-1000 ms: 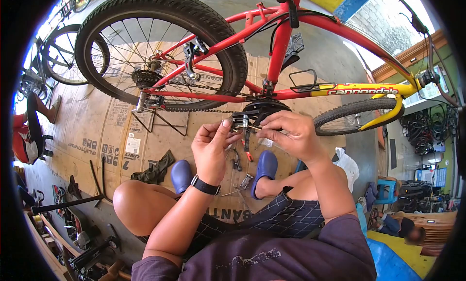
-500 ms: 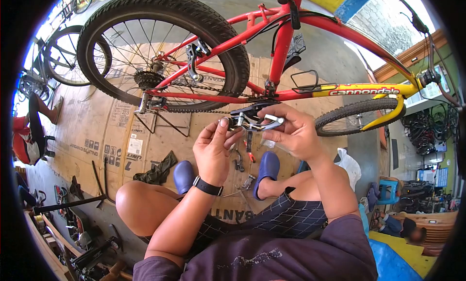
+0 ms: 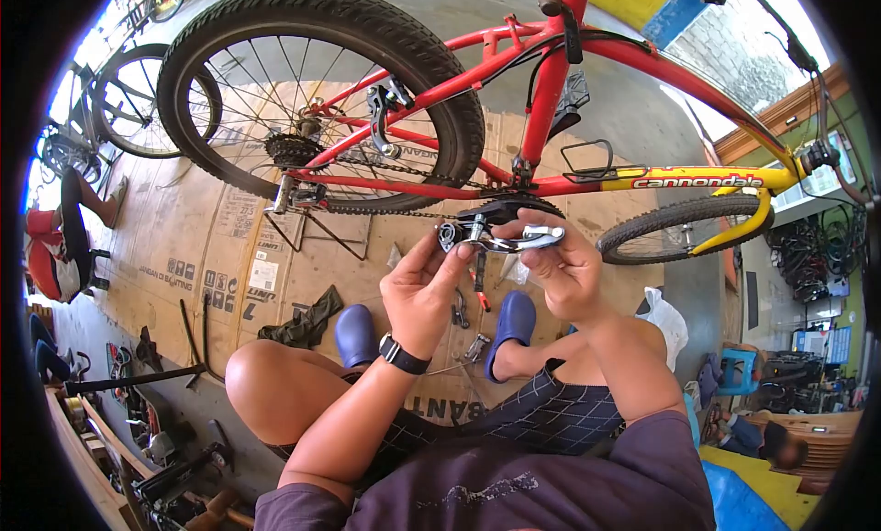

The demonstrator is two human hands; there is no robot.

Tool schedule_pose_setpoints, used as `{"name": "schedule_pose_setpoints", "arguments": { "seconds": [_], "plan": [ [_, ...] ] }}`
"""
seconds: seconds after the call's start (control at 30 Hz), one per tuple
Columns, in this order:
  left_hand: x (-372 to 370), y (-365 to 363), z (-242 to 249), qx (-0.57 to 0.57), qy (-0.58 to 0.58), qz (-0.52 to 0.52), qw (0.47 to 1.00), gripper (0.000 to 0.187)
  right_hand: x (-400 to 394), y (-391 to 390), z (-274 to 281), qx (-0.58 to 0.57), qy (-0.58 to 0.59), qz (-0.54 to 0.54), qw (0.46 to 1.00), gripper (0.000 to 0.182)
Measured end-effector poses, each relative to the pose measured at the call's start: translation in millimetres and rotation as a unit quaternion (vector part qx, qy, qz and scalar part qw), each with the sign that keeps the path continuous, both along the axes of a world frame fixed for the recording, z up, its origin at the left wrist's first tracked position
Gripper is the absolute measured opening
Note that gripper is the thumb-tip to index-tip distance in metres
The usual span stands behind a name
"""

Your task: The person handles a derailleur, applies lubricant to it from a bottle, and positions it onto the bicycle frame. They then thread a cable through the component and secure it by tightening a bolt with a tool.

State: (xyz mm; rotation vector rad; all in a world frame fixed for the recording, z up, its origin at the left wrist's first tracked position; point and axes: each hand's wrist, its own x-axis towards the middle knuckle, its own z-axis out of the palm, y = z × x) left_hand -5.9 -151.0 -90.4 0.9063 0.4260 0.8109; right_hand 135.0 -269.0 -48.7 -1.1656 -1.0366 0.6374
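In front of the bike's crank, both hands hold a silver and black bicycle brake arm (image 3: 503, 245) up off the floor. My left hand (image 3: 424, 288) pinches its left end, close to a round black part. The fingers of my right hand (image 3: 567, 272) are closed around the silver right end. A similar brake arm (image 3: 380, 118) is mounted on the red frame beside the rear wheel (image 3: 459, 118). Behind my hands stands the red and yellow bicycle (image 3: 541, 100), its chain and crank partly hidden by them.
Flattened cardboard (image 3: 184, 228) covers the floor. Between my blue clogs (image 3: 516, 318) lie a red-tipped tool (image 3: 484, 301) and small metal parts (image 3: 476, 347). A dark cloth (image 3: 303, 318) lies to the left. Another person's leg (image 3: 105, 205) shows at far left.
The brake arm has turned slightly in my fingers, showing more of its left end. My view has shifted a little, so the bicycle appears slightly further right and lower.
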Motion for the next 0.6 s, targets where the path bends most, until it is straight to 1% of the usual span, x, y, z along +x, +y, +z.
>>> {"name": "schedule_pose_setpoints", "arguments": {
  "seconds": [0.07, 0.17, 0.2, 0.3, 0.4, 0.5, 0.6],
  "plan": [
    [1, -3, -4, 0.01, 0.011, -0.006, 1.0, 0.038, 1, 1, -1, 0.011, -0.01, -0.033, 0.999, 0.047],
    [-1, -7, -6, 0.045, 0.017, -0.007, 0.999, 0.042, 9, 2, -7, 0.029, 0.033, -0.031, 0.999, 0.046],
    [-1, -8, -7, 0.04, 0.012, -0.011, 0.999, 0.044, 8, 2, -3, 0.023, 0.042, -0.027, 0.998, 0.044],
    [-1, -7, -9, 0.039, 0.009, -0.011, 0.999, 0.045, 8, 4, -2, 0.011, 0.017, -0.023, 1.0, 0.043],
    [-1, -7, -12, 0.047, 0.012, -0.005, 0.999, 0.046, -1, 7, 3, 0.025, 0.138, -0.011, 0.99, 0.038],
    [-2, -6, -9, 0.018, 0.035, -0.016, 0.999, 0.046, 10, 2, -8, 0.0, 0.118, 0.031, 0.992, 0.039],
    [-3, -7, 0, -0.015, 0.038, -0.023, 0.999, 0.043, 11, 0, -13, 0.001, 0.08, 0.032, 0.996, 0.038]
  ]
}}
